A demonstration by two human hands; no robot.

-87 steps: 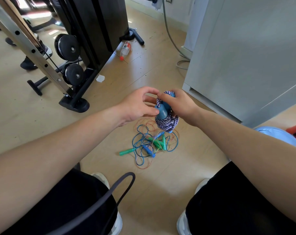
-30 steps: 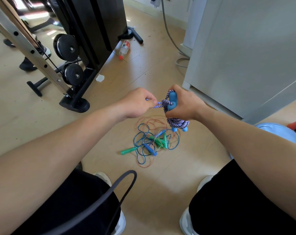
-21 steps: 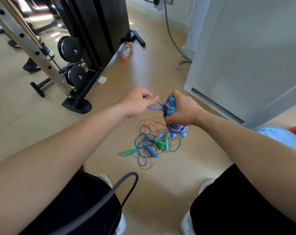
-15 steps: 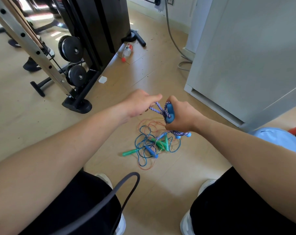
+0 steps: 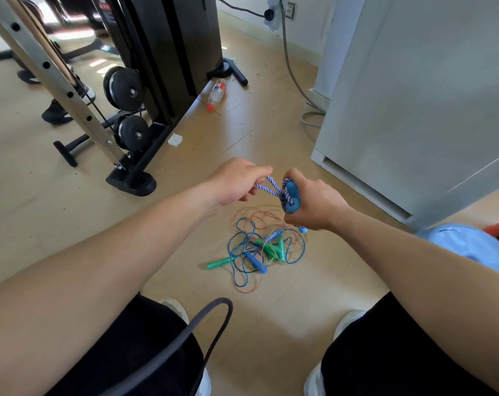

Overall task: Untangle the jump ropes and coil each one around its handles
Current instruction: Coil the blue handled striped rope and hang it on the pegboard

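Wooden floor (image 5: pixel 271 324), weight machine (image 5: pixel 162 52), tangled ropes (image 5: pixel 259 252) underneath; left hand (image 5: pixel 236 178) pinching braided rope (image 5: pixel 266 185), right hand (image 5: pixel 314 204) around blue handles (image 5: pixel 292 195).

We see open floor (image 5: pixel 271 324) left of the tangle (image 5: pixel 266 248) and just this side of it; the cabinet (image 5: pixel 414 110) walls off the right, a blue disc (image 5: pixel 468 244) lies near its corner, the machine (image 5: pixel 162 67) blocks the far left

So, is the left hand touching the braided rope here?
Touching. The head view shows the left hand pinching the braided rope, which runs to the blue handles gripped by the right hand.
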